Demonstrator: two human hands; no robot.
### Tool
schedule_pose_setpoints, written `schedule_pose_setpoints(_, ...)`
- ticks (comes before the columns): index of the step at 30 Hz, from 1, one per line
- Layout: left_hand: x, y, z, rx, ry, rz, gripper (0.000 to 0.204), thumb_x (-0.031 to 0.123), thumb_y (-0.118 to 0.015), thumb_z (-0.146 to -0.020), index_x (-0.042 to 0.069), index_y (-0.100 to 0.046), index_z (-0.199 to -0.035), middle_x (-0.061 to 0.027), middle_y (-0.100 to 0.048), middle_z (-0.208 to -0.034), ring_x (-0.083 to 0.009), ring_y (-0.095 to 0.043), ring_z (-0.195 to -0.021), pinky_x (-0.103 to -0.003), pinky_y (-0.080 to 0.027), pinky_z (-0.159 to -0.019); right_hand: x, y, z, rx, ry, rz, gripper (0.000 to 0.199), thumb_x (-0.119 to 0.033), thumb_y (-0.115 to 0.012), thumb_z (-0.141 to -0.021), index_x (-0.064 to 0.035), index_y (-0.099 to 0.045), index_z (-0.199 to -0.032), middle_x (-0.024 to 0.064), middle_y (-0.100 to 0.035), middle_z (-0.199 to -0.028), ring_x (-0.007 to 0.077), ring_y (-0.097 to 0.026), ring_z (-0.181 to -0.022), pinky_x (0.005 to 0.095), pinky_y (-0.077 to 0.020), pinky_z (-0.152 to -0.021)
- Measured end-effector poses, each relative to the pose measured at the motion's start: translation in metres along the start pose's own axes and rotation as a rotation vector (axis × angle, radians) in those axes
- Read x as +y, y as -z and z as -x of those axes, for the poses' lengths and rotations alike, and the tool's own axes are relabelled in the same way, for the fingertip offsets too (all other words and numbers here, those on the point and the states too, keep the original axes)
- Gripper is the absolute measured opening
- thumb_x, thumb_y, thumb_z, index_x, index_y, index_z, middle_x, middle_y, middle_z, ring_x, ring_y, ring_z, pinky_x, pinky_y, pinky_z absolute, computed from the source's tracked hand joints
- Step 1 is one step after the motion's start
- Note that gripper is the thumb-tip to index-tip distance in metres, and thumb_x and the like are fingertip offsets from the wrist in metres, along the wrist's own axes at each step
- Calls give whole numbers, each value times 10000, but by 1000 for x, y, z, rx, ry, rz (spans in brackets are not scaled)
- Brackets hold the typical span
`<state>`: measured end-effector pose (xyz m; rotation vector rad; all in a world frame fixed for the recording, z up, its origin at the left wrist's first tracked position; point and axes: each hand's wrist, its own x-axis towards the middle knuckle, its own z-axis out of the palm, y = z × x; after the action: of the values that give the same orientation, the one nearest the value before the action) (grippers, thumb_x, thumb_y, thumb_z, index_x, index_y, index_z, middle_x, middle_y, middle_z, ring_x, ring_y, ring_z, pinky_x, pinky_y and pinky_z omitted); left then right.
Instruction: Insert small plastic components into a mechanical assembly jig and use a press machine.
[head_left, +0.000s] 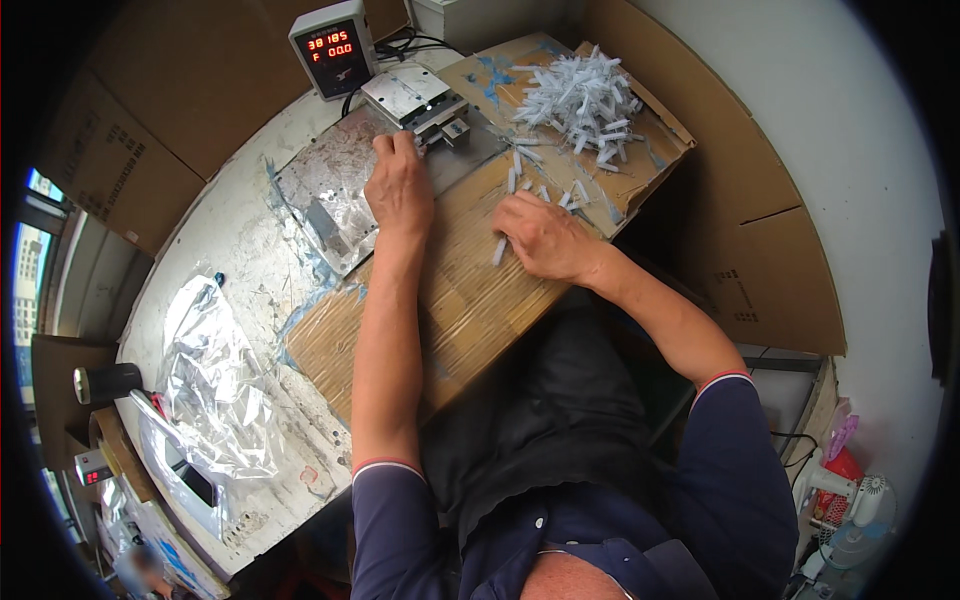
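Note:
My left hand [402, 185] is at the near edge of a small metal fixture [410, 92] bolted to a scuffed metal plate [325, 170]. Its fingers are pinched together, and whatever is between them is hidden. My right hand [545, 238] rests low over the cardboard sheet [470, 290], its fingers closed on a small translucent plastic strip [499, 250] that sticks out below them. Just beyond that hand, several loose strips [580, 192] of the same kind lie scattered. Behind them rises a large heap of these plastic strips [585, 100].
A counter box [335, 50] with lit red digits stands behind the fixture. Clear plastic bags [215, 375] lie on the white table at left, with a black cylinder [108, 383] beyond. Cardboard walls [740, 200] border the work area. A white fan [860, 510] stands at lower right.

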<state>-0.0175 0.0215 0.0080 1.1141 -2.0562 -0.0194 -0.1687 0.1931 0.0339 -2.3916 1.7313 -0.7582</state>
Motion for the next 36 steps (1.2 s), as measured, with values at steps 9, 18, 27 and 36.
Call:
schedule_pose_setpoints(9,-10,-5,3,-31,2,-1,158,154,-638,-959,114,-636,-1111,-118,-639,-1064,-369,-703,-841,-488,-559,-663,4,2,-4,6,16,147,39,-30,-643,-809,-47,-613,-828,100,-583,-896,300,-599,-925,417,-531,-795)
schedule_pose_setpoints(18,-29,-5,-3,11,352,939,209,87,-638,-973,96,-609,-1180,-68,-709,-976,-197,-636,-681,-314,-475,-557,6,-9,-35,241,-527,-159,171,-204,-710,-845,-35,-708,-823,142,-728,-820,352,-701,-778,444,-555,-737)
schedule_pose_setpoints(27,-42,15,-13,-291,668,1841,260,295,-640,-1035,91,-605,-1194,-12,-660,-887,-59,-504,-584,-187,-360,-512,16,-25,-76,272,-636,-292,204,-243,-707,-800,-42,-738,-785,145,-737,-786,316,-723,-765,416,-562,-721)
schedule_pose_setpoints(36,-26,6,-7,169,499,986,208,161,-556,-1047,71,-616,-1224,-12,-606,-742,-80,-534,-596,-244,-429,-571,40,-43,-104,279,-766,-159,240,-274,-735,-775,-36,-759,-795,128,-747,-765,236,-722,-705,353,-553,-693)
